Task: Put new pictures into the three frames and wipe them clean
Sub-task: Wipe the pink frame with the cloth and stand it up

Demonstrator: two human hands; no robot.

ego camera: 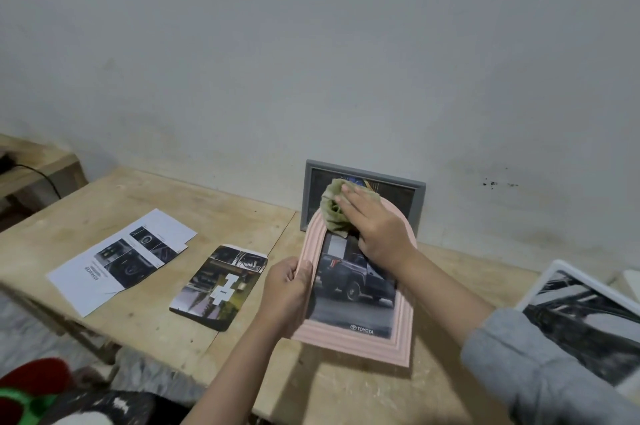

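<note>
Two hands engaged, centre of view: my left hand (287, 281) grips the pink frame (360, 338) by its left edge; my right hand (375, 230), fingers flat, presses the green cloth (332, 211) near its arched top. Glass coverage unclear, probably partial. Best to keep pressure even and wipe downward.

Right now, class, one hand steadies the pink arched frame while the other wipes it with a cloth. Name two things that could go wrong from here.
1. The pink frame is held tilted by the left hand on one edge only; a firm push from the right hand might twist it loose.
2. The green cloth works just in front of the grey frame leaning on the wall; a long stroke could knock it over.
</note>
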